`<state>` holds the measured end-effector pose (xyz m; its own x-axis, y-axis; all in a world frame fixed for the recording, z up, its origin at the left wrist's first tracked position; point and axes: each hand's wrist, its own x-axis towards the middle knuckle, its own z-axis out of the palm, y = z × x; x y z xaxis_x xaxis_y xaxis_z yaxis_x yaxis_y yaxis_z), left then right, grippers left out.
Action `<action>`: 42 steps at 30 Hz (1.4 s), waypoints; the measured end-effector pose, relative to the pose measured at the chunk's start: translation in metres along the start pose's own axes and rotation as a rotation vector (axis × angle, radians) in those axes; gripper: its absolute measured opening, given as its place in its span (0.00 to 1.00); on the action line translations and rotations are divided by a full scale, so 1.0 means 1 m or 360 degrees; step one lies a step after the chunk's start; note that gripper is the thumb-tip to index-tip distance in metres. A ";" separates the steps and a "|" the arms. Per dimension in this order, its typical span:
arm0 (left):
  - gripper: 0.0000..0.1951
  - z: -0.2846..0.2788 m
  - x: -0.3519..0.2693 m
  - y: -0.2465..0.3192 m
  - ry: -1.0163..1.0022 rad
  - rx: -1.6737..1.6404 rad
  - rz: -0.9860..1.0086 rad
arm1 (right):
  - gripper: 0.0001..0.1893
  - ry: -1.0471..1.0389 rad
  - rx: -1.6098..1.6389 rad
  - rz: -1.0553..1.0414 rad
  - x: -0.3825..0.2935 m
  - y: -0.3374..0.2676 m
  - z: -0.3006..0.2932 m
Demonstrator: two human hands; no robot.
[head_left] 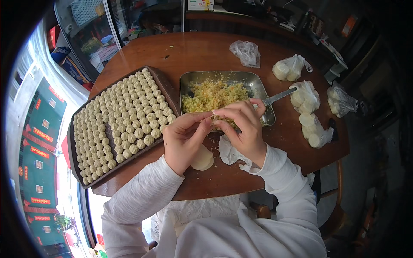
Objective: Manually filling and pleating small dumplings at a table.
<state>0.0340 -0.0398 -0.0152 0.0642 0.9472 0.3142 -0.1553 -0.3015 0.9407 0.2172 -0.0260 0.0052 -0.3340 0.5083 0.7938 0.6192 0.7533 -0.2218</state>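
Observation:
My left hand point(187, 137) and my right hand point(243, 129) meet at their fingertips over the near edge of a metal tray point(274, 117). Between them they pinch a small piece of dough point(213, 118), mostly hidden by the fingers. Chopped vegetable filling point(214, 96) lies heaped in the tray, and a flat metal spatula point(280, 96) leans on its right rim. Below my left hand lie round dough wrappers point(203, 159), partly covered. Crumpled white paper or plastic point(228, 151) sits under my right hand. Left of the hands, rows of small pleated dumplings point(129, 113) fill much of a dark baking tray point(174, 96).
On the right of the wooden table point(284, 135) are bags of round wrappers: one at the back point(288, 68), one in the middle point(305, 96), one farther right point(341, 99) and one nearer point(316, 132). A crumpled clear bag point(246, 53) lies behind the metal tray.

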 end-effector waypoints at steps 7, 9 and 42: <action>0.12 0.000 0.000 0.003 -0.0034 -0.0044 0.0000 | 0.10 0.0028 -0.0024 -0.0039 -0.002 0.004 0.001; 0.14 0.001 0.000 0.006 -0.0034 -0.0094 -0.0043 | 0.09 0.0044 -0.0029 -0.0039 -0.002 0.005 0.001; 0.13 0.004 -0.001 0.005 -0.0047 -0.0273 -0.0039 | 0.05 -0.0012 0.0049 -0.0007 -0.003 0.007 0.003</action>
<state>0.0374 -0.0433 -0.0100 0.0986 0.9497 0.2972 -0.3193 -0.2527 0.9133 0.2201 -0.0211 -0.0004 -0.3420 0.5079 0.7906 0.5954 0.7680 -0.2358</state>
